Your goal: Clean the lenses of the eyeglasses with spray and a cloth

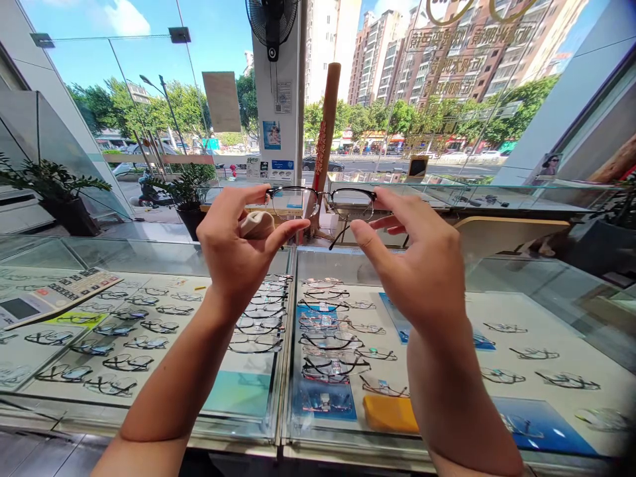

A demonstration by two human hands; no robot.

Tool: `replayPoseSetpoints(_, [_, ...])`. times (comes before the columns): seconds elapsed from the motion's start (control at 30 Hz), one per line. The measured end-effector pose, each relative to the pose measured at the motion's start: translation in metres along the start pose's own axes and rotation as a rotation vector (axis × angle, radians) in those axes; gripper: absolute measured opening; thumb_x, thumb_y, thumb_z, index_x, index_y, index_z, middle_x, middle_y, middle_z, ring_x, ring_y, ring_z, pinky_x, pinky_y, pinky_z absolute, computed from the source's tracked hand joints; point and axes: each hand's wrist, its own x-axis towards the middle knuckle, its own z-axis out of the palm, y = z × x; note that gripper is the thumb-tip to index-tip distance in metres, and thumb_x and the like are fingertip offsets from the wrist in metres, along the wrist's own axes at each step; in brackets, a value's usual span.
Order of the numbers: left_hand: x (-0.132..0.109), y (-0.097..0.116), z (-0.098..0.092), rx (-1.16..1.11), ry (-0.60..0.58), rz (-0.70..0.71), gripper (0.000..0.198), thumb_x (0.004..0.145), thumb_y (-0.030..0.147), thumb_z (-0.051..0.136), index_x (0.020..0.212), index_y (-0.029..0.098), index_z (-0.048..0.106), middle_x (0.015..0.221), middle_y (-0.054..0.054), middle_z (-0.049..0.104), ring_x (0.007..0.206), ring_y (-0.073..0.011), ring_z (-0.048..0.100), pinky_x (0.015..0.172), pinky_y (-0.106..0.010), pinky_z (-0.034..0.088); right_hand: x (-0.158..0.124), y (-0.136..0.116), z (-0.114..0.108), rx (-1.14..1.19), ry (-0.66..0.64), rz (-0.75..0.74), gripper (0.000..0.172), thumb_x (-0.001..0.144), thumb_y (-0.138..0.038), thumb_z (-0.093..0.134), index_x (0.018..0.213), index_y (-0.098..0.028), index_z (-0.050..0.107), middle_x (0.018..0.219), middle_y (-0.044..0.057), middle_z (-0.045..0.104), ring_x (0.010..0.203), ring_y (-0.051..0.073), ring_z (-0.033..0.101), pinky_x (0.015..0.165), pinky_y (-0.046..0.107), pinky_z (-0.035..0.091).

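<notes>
Under everything runs a glass display bench (pixel 278 445), with rows of eyeglass frames (pixel 258 324) lying inside it and a shop window (pixel 124 119) beyond. The left hand (pixel 238 252) and right hand (pixel 417 258) are apart, each pinching one end of a pair of black browline glasses (pixel 322 202) held up over the bench. A beige cloth (pixel 256 225) shows just behind the left hand.

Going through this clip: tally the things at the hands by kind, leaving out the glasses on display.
left hand and right hand: 2
held glasses: 1
beige cloth: 1
wooden post: 1
Total: 5
</notes>
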Motion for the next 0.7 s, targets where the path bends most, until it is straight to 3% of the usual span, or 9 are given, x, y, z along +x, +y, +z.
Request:
replayPoseSetpoints(0.4, [-0.0007, 0.0029, 0.0009, 0.035, 0.032, 0.013, 0.045, 0.085, 0.057, 0.091, 0.121, 0.034, 0.075, 0.107, -0.007, 0.077, 0.100, -0.0274, 0.074, 0.089, -0.051, 0.062, 0.0029, 0.0054, 0.0044, 0.046, -0.046, 0.037, 0.040, 0.096, -0.041, 0.073, 0.133, -0.023, 0.077, 0.121, 0.013, 0.083, 0.091, 0.029, 0.080, 0.089, 0.053, 0.065])
replayPoseSetpoints(0.7, [0.0003, -0.0030, 0.0038, 0.012, 0.053, 0.067, 0.049, 0.085, 0.054, 0.091, 0.124, 0.030, 0.076, 0.110, -0.008, 0.078, 0.101, -0.0271, 0.072, 0.088, -0.046, 0.061, 0.0027, 0.0078, 0.0060, 0.062, -0.022, 0.031, 0.045, 0.095, -0.040, 0.076, 0.135, -0.021, 0.075, 0.128, 0.015, 0.082, 0.092, 0.029, 0.082, 0.089, 0.053, 0.066])
